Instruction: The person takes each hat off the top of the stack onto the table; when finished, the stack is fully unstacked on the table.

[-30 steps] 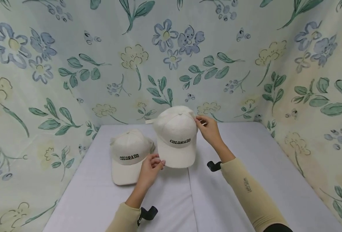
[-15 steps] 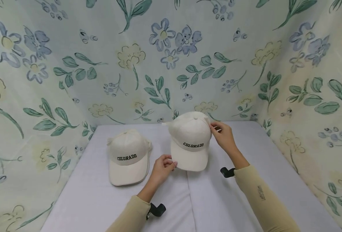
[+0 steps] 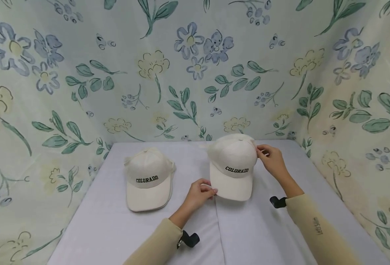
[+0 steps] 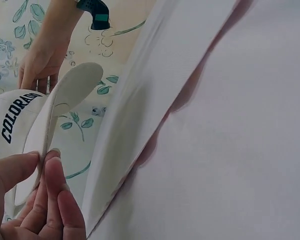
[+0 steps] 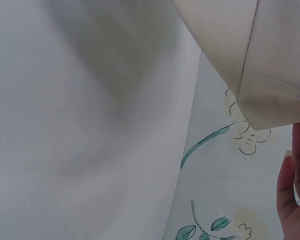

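Both hands hold a cream baseball cap (image 3: 233,156) marked COLORADO, its front facing me and its brim pointing down. Thumb and fingers of the left hand (image 3: 199,194) pinch the brim's left edge; the left wrist view shows this pinch on the brim (image 4: 77,92) up close. At the cap's right side, the right hand (image 3: 272,162) pinches the crown's edge. Only part of the right hand (image 5: 295,195) shows in the right wrist view, below the cap's cloth (image 5: 275,107). A second COLORADO cap (image 3: 148,173) sits on the table to the left, another brim edge just visible beneath its own.
The table (image 3: 115,235) wears a white cloth with a seam or fold running down its middle. Floral curtains (image 3: 195,92) enclose it at the back and on both sides. Each wrist carries a small black camera, such as the left one (image 3: 191,239).
Both hands have carried the held cap to the right and slightly down, away from the cap on the left. That other cap has stayed in place.
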Demonstrator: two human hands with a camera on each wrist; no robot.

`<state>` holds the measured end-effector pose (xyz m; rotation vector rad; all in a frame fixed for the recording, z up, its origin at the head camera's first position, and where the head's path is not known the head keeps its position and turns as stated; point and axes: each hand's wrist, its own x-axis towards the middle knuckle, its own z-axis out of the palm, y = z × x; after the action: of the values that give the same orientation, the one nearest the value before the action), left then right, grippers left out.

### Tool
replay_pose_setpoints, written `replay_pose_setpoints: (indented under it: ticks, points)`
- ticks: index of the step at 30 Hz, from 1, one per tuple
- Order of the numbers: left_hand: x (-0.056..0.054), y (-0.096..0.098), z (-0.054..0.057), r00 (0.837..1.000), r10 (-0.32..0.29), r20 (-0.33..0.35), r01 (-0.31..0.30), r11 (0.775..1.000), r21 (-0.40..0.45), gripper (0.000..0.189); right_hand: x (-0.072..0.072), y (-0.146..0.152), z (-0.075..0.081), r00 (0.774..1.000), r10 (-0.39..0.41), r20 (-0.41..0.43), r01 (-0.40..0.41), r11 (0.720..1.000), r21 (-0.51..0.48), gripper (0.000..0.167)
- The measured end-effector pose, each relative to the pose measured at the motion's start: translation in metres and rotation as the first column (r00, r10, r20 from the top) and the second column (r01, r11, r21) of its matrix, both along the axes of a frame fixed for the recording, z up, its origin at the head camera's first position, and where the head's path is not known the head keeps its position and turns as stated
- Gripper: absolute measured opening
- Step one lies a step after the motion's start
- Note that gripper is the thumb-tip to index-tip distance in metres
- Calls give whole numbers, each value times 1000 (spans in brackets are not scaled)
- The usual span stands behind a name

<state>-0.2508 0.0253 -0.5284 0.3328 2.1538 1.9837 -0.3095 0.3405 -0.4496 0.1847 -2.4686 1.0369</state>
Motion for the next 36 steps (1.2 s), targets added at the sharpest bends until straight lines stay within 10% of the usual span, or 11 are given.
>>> replay_pose_setpoints:
  ticks: [16, 36]
  points:
    - [-20, 69, 8, 983, -154, 99, 148, 987, 68, 21, -5, 76, 4, 993, -100, 57, 97, 993, 60, 35]
    - [-42, 141, -1, 973, -165, 159, 155, 985, 73, 16, -21, 139, -7, 967, -173, 190, 146, 978, 148, 44]
